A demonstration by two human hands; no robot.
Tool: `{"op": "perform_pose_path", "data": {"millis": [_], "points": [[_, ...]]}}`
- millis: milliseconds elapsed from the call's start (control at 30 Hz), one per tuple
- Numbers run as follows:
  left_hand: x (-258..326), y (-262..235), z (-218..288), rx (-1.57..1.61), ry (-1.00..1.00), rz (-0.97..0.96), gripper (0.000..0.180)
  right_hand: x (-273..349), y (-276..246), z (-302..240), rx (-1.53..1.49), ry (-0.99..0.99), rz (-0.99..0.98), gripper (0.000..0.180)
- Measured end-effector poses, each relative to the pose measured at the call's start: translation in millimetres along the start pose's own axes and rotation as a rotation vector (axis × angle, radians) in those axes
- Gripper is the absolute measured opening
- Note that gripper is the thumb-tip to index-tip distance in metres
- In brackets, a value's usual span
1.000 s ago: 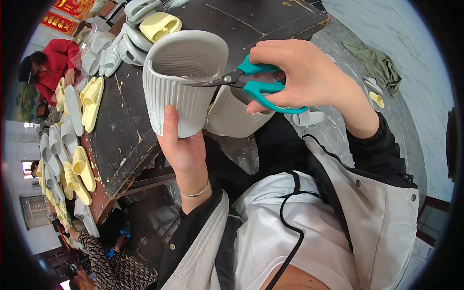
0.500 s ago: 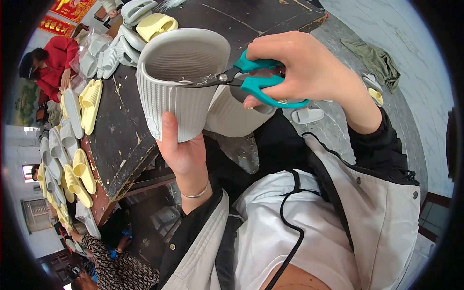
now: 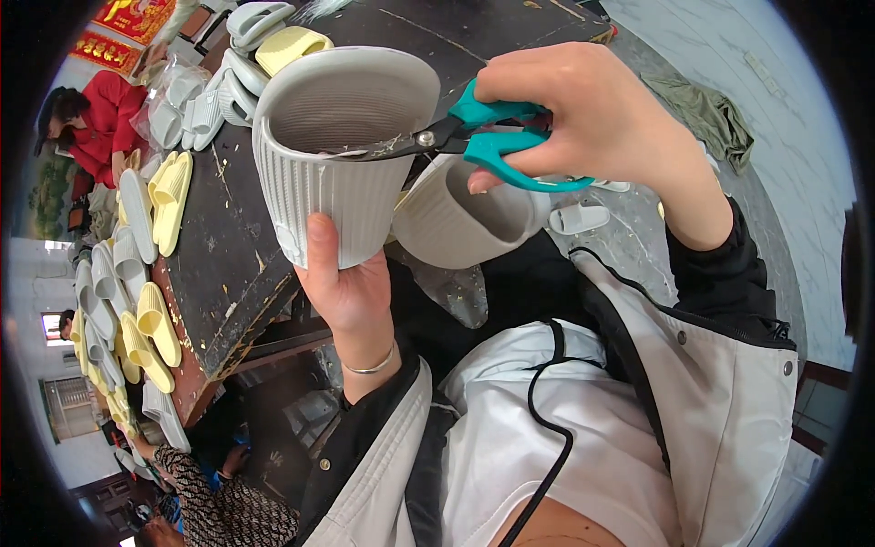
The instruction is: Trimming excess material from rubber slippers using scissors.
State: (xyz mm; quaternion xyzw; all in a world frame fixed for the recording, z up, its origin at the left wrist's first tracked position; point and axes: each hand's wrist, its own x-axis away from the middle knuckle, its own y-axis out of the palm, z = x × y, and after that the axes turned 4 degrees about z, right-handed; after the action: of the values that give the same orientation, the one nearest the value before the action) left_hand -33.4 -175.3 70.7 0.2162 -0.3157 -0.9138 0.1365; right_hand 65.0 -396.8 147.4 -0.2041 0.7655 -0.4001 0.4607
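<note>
My left hand (image 3: pixel 351 296) grips a light grey ribbed slipper (image 3: pixel 333 205), its thumb pressed against the ribbed outside. The slipper is held with its wide opening upward. Turquoise-handled scissors (image 3: pixel 506 159) are in my right hand (image 3: pixel 592 114), with fingers and thumb through the handles. Their dark blades lie along the near rim of the slipper's opening, where small trimmings cling. Behind the scissors, a second smooth grey slipper (image 3: pixel 447 223) shows its hollow inside; what supports it is hidden.
A worn black table (image 3: pixel 228 264) extends behind the slipper, scattered with yellowish scraps. Grey slippers (image 3: pixel 210 114) and yellow slippers (image 3: pixel 155 333) line its left side. One person in red (image 3: pixel 105 123) and another in a patterned sleeve (image 3: pixel 219 501) are at left. A white slipper (image 3: pixel 579 219) lies on the floor.
My right hand and the scissors have shifted slightly right, the handles a little higher. More of the second grey slipper's inside shows. The left hand keeps its hold.
</note>
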Motion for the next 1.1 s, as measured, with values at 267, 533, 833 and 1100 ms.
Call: {"op": "perform_pose_path", "data": {"millis": [267, 533, 833, 1100], "points": [[2.1, -4.3, -0.2, -0.036, -0.013, -0.005, 0.064, -0.7, -6.3, 2.3, 0.037, -0.023, -0.026, 0.033], [0.3, -1.2, -0.6, -0.010, -0.011, 0.031, 0.064, -4.1, -17.0, -8.4, -0.122, 0.124, 0.012, 0.046], [1.5, 1.0, -2.1, -0.016, -0.015, 0.019, 0.064, -2.6, -2.3, -7.5, -0.038, 0.023, -0.022, 0.051], [3.7, -4.6, -2.9, -0.091, -0.007, 0.051, 0.060, -4.7, 2.4, -4.6, -0.045, 0.030, -0.073, 0.051]]}}
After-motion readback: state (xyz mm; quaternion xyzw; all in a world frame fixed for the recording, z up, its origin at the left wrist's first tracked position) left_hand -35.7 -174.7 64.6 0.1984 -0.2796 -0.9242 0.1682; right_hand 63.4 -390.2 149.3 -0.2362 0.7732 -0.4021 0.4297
